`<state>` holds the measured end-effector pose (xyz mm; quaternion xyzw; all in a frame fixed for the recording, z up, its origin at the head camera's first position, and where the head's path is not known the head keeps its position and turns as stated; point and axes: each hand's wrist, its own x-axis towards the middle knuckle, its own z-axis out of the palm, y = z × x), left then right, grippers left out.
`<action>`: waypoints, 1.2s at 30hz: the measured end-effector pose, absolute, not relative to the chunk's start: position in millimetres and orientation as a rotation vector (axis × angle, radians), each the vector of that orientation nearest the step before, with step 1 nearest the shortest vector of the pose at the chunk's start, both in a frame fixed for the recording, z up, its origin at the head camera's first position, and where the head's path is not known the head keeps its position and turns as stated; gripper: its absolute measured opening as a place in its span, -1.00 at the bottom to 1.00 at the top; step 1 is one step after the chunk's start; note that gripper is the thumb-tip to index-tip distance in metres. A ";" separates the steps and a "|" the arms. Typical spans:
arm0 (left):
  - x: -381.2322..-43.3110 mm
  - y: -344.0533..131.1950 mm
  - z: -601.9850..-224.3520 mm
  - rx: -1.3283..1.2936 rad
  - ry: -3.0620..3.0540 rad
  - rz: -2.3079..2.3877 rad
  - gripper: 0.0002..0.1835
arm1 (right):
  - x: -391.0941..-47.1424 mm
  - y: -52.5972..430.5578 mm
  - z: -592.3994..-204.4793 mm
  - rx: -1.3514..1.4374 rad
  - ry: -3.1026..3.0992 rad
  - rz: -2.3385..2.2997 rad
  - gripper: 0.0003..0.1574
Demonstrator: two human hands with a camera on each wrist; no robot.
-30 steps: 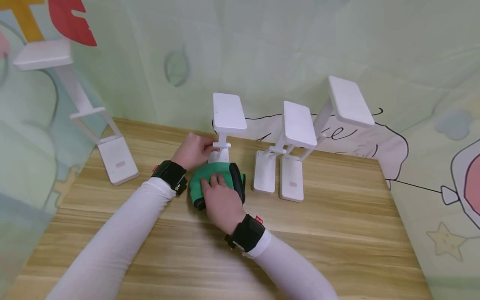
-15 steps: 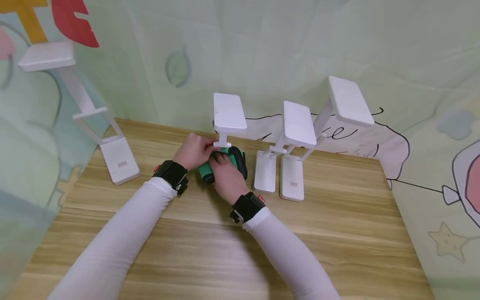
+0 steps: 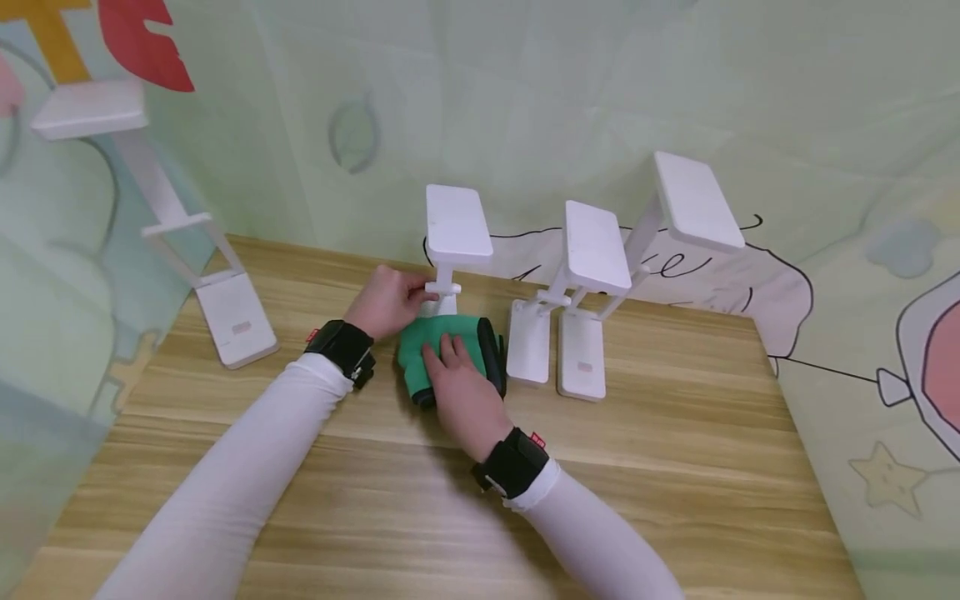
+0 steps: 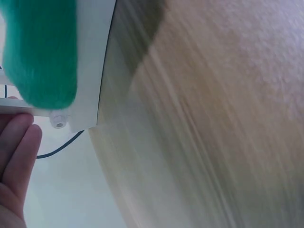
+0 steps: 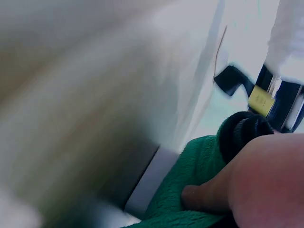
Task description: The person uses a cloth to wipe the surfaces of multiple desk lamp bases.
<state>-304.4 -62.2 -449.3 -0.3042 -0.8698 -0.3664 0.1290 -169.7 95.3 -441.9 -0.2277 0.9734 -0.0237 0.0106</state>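
A white folding desk lamp (image 3: 457, 223) stands near the back edge of the wooden table. At its lower arm, my left hand (image 3: 386, 302) pinches the lamp just under the crossbar. A green plush cloth (image 3: 418, 354) with black edging covers most of the lamp's base. My right hand (image 3: 468, 396) presses on it with fingers laid straight over the top. In the left wrist view, the fingers (image 4: 19, 147) lie against the lamp's arm beside the bare edge of its base (image 4: 90, 61). The right wrist view has the thumb (image 5: 199, 197) sinking into the green plush.
Two similar white lamps (image 3: 528, 342) (image 3: 582, 354) stand close together just right of the cloth. Another white lamp (image 3: 236, 317) stands at the table's left edge. A patterned curtain (image 3: 525, 100) hangs behind. The table (image 3: 375, 508) extends in front of the arms.
The right hand and cloth slid away from me up to the lamp's crossbar, then back toward me and a little right. The left hand has kept its hold on the lamp.
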 end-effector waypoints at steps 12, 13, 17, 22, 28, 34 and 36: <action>-301.6 -64.5 -446.8 -0.891 -2.542 -1.060 -0.91 | -185.6 80.8 -442.6 -0.923 2.972 -0.254 -0.22; -301.0 -64.8 -446.9 -0.888 -2.540 -1.059 -0.92 | -190.9 79.8 -442.6 -0.928 2.976 -0.275 -0.22; -300.1 -64.8 -447.4 -0.890 -2.523 -1.049 -0.94 | -210.3 78.0 -443.5 -0.960 3.012 -0.286 -0.29; -301.8 -63.9 -448.2 -0.898 -2.513 -1.043 -0.93 | -225.8 80.9 -442.6 -0.900 3.059 -0.246 -0.42; -304.3 -63.0 -449.7 -0.909 -2.505 -1.009 -0.94 | -231.4 88.7 -441.4 -0.813 3.078 -0.245 -0.25; -304.5 -64.2 -450.1 -0.912 -2.502 -1.014 -0.92 | -227.2 92.2 -438.6 -0.807 3.081 -0.246 -0.32; -304.7 -64.7 -450.1 -0.913 -2.504 -1.010 -0.92 | -224.6 92.7 -437.7 -0.792 3.078 -0.230 -0.31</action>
